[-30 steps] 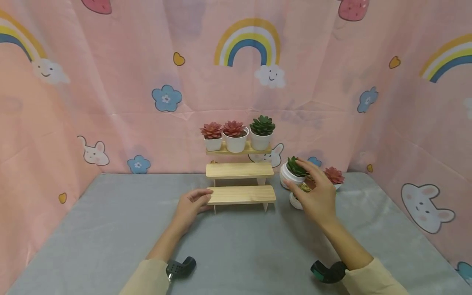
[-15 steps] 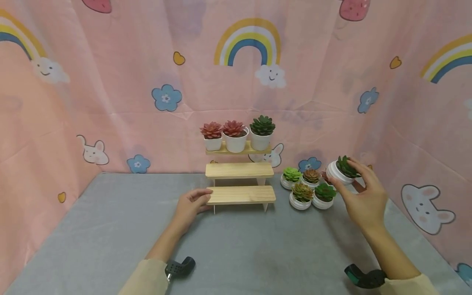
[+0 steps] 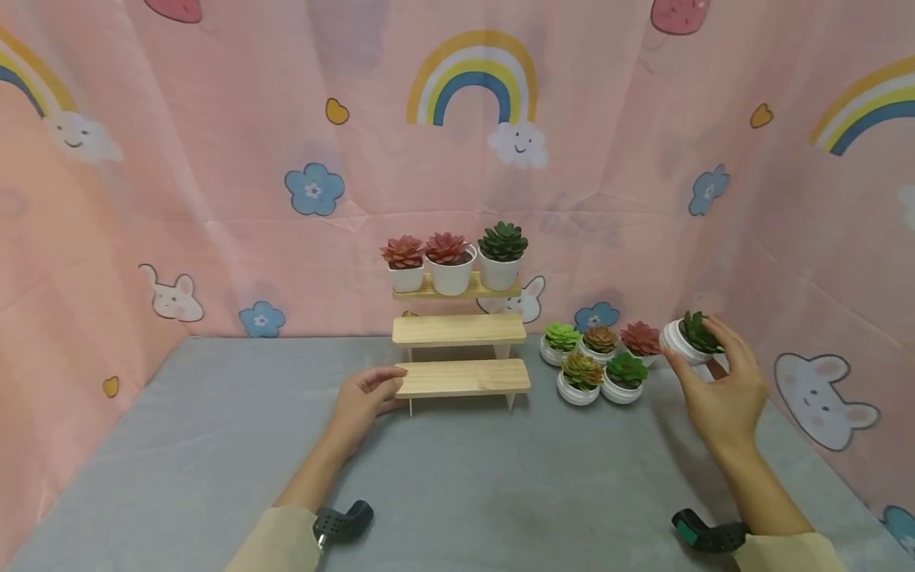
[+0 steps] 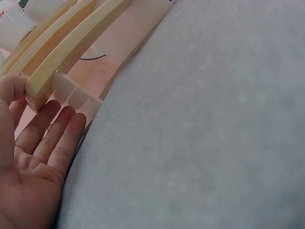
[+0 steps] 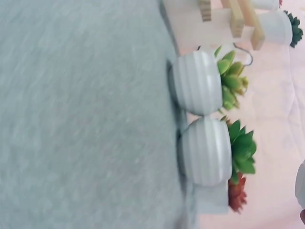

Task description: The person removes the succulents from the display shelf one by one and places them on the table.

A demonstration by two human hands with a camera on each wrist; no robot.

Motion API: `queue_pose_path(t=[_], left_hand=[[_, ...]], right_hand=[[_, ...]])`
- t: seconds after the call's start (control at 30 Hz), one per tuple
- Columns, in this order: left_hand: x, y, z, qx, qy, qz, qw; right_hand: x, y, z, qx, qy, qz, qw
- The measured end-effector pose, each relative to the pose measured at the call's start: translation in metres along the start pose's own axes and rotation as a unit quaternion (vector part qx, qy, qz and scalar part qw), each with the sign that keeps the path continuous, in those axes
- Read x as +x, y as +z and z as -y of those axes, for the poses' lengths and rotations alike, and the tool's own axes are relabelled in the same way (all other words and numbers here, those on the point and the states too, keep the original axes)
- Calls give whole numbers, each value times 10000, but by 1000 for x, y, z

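Note:
In the head view my right hand [image 3: 729, 401] grips a dark green succulent in a white pot [image 3: 682, 342], tilted and raised at the right, beside the group of potted succulents. Only a sliver of a white pot [image 5: 300, 186] and a fingertip show at the right wrist view's edge. My left hand [image 3: 363, 401] pinches the left end of the lowest step of a three-tier wooden display stand [image 3: 463, 377]. Up close, the thumb is at the board's end [image 4: 38, 88] and the other fingers [image 4: 66, 138] reach underneath, by the clear leg.
Two pink succulents [image 3: 446, 262] and a green succulent [image 3: 503, 254] in white pots occupy the top tier. Several small potted succulents [image 3: 581, 380] stand close together right of the stand. Grey cloth [image 3: 457, 492] covers the table; a pink printed curtain [image 3: 236, 159] hangs behind.
My right hand has carried the dark green succulent to the right, away from the stand, uncovering the small pots. My left hand stays at the lowest step. The head view shifts slightly.

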State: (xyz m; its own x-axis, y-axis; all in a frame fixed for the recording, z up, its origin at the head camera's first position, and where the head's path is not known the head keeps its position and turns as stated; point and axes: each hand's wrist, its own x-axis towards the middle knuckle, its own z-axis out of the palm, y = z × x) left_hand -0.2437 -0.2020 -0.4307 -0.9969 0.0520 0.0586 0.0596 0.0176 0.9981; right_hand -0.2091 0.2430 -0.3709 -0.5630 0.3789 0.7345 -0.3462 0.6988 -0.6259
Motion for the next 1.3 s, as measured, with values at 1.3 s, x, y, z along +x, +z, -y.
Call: queue_pose_path(t=[1.3], left_hand=[[1,-1,1,55,-5,-2,10000]], right_hand=[[-23,7,-64,-732,422,1214,9890]])
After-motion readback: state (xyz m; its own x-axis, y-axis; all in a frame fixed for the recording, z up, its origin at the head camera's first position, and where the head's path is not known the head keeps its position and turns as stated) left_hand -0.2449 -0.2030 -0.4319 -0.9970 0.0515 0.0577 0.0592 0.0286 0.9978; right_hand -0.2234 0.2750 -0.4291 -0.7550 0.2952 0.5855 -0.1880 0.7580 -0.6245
